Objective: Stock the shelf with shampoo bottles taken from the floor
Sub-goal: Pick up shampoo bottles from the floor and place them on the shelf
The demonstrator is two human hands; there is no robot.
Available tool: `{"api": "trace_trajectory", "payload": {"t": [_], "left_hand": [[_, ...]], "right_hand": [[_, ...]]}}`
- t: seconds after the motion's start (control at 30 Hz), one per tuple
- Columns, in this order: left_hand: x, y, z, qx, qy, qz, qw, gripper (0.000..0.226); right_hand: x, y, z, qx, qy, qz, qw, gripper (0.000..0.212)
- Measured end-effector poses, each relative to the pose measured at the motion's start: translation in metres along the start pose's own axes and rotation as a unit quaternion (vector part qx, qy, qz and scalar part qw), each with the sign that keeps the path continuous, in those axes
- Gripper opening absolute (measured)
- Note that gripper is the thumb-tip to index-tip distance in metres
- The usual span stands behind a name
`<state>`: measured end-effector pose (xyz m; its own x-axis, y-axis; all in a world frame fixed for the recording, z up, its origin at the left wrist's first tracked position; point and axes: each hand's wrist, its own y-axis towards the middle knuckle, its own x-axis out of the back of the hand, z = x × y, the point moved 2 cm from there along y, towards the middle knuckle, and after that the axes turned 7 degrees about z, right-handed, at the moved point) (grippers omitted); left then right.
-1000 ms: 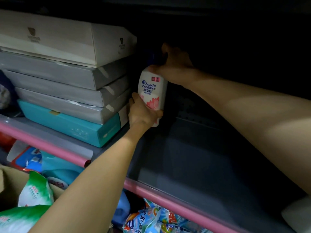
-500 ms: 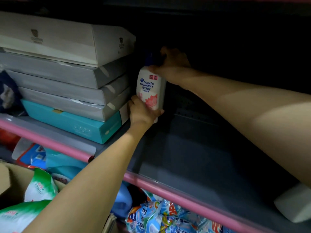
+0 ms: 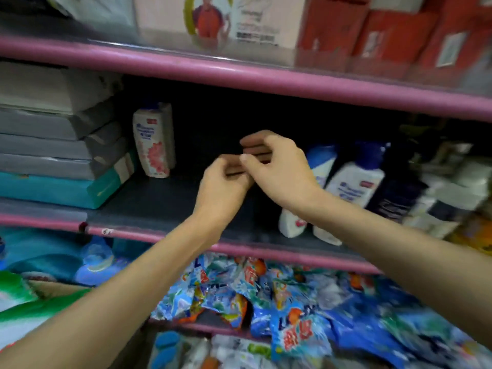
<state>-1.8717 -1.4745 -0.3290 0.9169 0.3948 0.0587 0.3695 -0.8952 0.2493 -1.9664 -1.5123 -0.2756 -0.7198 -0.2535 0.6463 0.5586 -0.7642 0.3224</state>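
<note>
Pink-edged store shelving fills the view, frame blurred w/ motion. Nearest, at the bottom, a lower shelf holds a heap of blue detergent sachets [image 3: 279, 296], w/ green-and-white bags [image 3: 24, 310] at far left and blue refill pouches [image 3: 95, 265] just behind those. Both bare forearms reach up over that shelf. Left hand [image 3: 223, 187] and right hand [image 3: 279, 171] hang together in front of the middle shelf [image 3: 159, 206], touching or nearly so, fingers loosely curled, holding nothing; neither touches any bottle. On the middle shelf's dark deck, near its front edge at right, two white Head & Shoulders bottles w/ blue caps [image 3: 348, 187] stand tilted, partly hidden behind the right wrist; beside them are a dark bottle [image 3: 394, 198] and more white bottles [image 3: 450, 201], too smeared to read. Further back on the left, the white shampoo bottle w/ pink flower label [image 3: 154, 141] stands upright, just beside a stack of flat grey boxes [image 3: 58, 145] that sits on a teal box [image 3: 56, 190]; whether the bottle touches the stack I can't tell. It's well apart from both hands. Farthest up, the top shelf carries a pale carton w/ an orange figure printed on it [image 3: 213, 20] and red boxes [image 3: 394, 33] to the right.
</note>
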Motion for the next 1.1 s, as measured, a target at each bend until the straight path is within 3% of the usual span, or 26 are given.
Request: {"api": "trace_trajectory", "payload": {"t": [0.13,0.23,0.3,0.4,0.47,0.53,0.7,0.83,0.93,1.1], "left_hand": [[-0.054,-0.03,-0.018,-0.039,0.026,0.053,0.997,0.018],[-0.095,-0.039,-0.023,-0.002,0.049,0.094,0.994,0.019],[-0.117,-0.043,-0.024,0.031,0.075,0.117,0.99,0.032],[-0.137,-0.046,-0.024,0.051,0.119,0.132,0.983,0.051],[-0.142,-0.046,-0.024,0.05,0.137,0.132,0.98,0.056],[-0.142,-0.045,-0.022,0.053,0.143,0.13,0.98,0.057],[-0.135,-0.048,-0.02,0.053,0.161,0.129,0.977,0.056],[-0.13,-0.057,-0.024,0.041,0.166,0.133,0.976,0.049],[-0.129,-0.064,-0.028,0.022,0.171,0.128,0.977,0.045],[-0.126,-0.078,-0.029,-0.032,0.179,0.097,0.979,0.072]], "right_hand": [[0.058,-0.048,-0.021,0.011,-0.113,-0.017,0.993,0.028],[0.097,-0.059,-0.046,-0.023,-0.214,-0.067,0.974,0.039],[0.116,-0.054,-0.06,-0.058,-0.225,-0.116,0.966,0.046],[0.129,-0.04,-0.076,-0.112,-0.196,-0.094,0.97,0.054],[0.13,-0.032,-0.083,-0.131,-0.174,-0.053,0.975,0.052],[0.128,-0.028,-0.087,-0.129,-0.155,-0.062,0.977,0.049],[0.124,-0.036,-0.087,-0.097,-0.102,-0.09,0.986,0.041],[0.117,-0.057,-0.082,-0.039,-0.13,-0.106,0.985,0.032],[0.118,-0.073,-0.071,-0.016,-0.065,-0.144,0.987,0.029],[0.135,-0.092,-0.035,0.015,0.021,-0.166,0.986,0.024]]}}
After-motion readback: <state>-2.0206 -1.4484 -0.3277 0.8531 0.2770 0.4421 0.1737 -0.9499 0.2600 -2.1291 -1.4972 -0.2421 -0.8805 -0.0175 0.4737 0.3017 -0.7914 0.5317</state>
